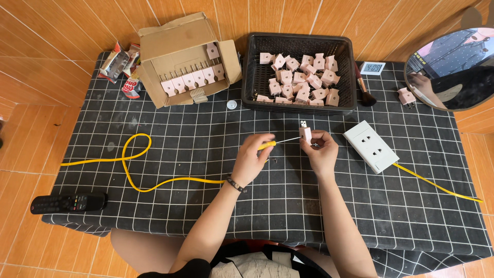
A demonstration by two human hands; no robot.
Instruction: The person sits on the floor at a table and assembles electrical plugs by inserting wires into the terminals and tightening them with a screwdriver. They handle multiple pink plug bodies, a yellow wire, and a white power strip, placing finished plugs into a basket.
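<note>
Forearms reach in over the bench (154, 216): left hand (250, 160) clamped on a yellow-handled screwdriver (280, 141), tip at the pink plug adapter (306, 133) pinched upright in the right hand (321, 152). Black basket (247, 77) behind holds many adapters; cardboard box (175, 38) shows one neat row.

Open gridded cloth (216, 154) around both hands; black basket (300, 105) behind, white socket block (370, 146) rightward

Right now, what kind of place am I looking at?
Probably a home workbench for assembling plugs: a low table on a tiled floor, a black basket of pink plugs, and a cardboard box holding more.
</note>
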